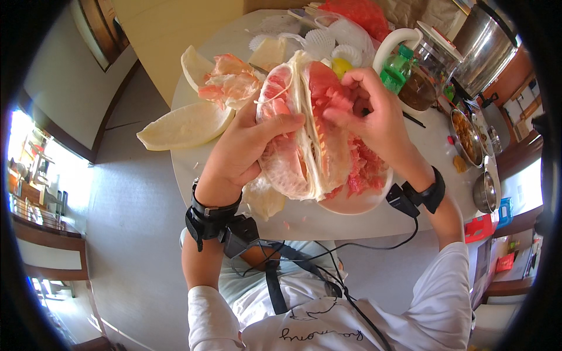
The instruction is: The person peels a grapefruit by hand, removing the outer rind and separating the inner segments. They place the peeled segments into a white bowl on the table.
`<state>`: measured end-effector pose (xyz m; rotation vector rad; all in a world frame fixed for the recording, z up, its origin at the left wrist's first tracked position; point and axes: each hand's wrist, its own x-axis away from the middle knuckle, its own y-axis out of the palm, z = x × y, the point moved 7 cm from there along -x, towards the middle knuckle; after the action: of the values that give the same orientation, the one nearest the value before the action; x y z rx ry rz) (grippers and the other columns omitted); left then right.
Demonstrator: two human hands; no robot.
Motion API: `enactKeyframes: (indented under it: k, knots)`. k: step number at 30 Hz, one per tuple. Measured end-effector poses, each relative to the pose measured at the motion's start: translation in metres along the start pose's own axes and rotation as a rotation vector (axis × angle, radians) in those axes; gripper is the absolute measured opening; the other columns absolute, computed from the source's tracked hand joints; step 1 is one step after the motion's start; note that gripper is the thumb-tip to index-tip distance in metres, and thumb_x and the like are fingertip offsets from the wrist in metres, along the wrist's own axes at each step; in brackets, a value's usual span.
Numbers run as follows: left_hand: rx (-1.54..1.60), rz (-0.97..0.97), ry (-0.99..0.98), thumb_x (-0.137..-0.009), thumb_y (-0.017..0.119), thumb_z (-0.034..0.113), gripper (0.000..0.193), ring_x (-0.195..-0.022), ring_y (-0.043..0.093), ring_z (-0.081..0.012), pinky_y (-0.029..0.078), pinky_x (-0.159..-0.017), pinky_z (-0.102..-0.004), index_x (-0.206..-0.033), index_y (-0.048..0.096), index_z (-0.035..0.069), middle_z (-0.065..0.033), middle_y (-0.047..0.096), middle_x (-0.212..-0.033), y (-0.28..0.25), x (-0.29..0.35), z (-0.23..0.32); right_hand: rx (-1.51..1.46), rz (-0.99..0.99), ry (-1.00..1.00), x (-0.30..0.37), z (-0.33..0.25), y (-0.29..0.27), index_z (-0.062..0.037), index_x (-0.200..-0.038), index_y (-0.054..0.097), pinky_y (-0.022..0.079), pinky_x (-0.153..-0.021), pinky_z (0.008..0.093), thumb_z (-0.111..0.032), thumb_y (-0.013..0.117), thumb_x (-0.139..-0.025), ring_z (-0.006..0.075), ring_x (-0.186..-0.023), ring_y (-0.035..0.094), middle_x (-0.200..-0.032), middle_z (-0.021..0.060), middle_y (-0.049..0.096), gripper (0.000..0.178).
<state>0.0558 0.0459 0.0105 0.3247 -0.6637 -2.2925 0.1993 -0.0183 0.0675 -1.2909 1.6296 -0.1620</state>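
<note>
A large peeled pomelo [293,158] with pink flesh and white pith is held up over the table. My left hand [249,137] grips its left side, thumb across the front near the pith seam. At its upper right, my right hand [374,108] has its fingers curled and pinched at the exposed pink flesh; whether a piece is between the fingertips I cannot make out. Beneath the fruit on the right, a plate [357,202] bears loose pink pulp [369,167]. Thick rind pieces [186,126] and peeled membrane [229,82] lie to the left.
On the round white table [196,175], a glass jug [424,76] with a white handle and a green-capped bottle [398,67] stand back right. Metal bowls [466,134] line the right edge. Foam netting [321,42] and a red bag [360,14] lie behind. Cables [374,247] hang from my wrist straps.
</note>
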Motion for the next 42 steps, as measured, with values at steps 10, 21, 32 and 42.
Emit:
enactKeyframes:
  k: [10,21,32,42]
  knots:
    - [-0.002,-0.025,0.000,-0.079,0.066,0.000,0.047,-0.096,0.060,-0.0175,0.053,-0.081,-0.0314,-0.122,0.047,-0.001,-0.0093,0.059,-0.109,0.005,0.002,-0.003,0.559,0.175,-0.549,0.004,-0.025,0.002,-0.0058,-0.091,0.050,0.049,-0.047,0.0287,-0.016,0.069,-0.078,0.0219,-0.056,0.059,-0.076,0.0063,0.055,0.025]
    - [0.020,-0.105,-0.022,-0.079,0.067,0.001,0.060,-0.099,0.060,-0.0182,0.052,-0.082,-0.0315,-0.132,0.040,0.000,-0.0103,0.059,-0.113,0.012,0.002,-0.009,0.418,0.062,-0.686,0.021,-0.032,-0.009,-0.0053,-0.085,0.050,0.046,-0.048,0.0279,-0.012,0.074,-0.074,0.0204,-0.053,0.056,-0.066,0.0045,0.054,0.026]
    - [0.011,0.026,0.051,-0.086,0.059,0.009,0.039,-0.089,0.065,-0.0181,0.056,-0.077,-0.0299,-0.121,0.045,-0.001,-0.0102,0.061,-0.106,-0.021,-0.006,0.004,0.181,-0.058,-0.658,0.028,-0.068,-0.036,-0.0035,-0.090,0.051,0.042,-0.048,0.0243,-0.011,0.073,-0.076,0.0159,-0.051,0.052,-0.066,0.0040,0.054,0.027]
    - [0.008,0.064,0.048,-0.083,0.063,0.006,0.039,-0.091,0.063,-0.0162,0.055,-0.075,-0.0296,-0.118,0.049,-0.001,-0.0085,0.061,-0.104,-0.020,-0.006,-0.001,-0.786,-0.222,0.512,0.029,0.022,-0.001,-0.0028,-0.096,0.051,0.029,-0.049,0.0178,-0.019,0.046,-0.096,0.0043,-0.056,0.036,-0.075,-0.0012,0.046,0.017]
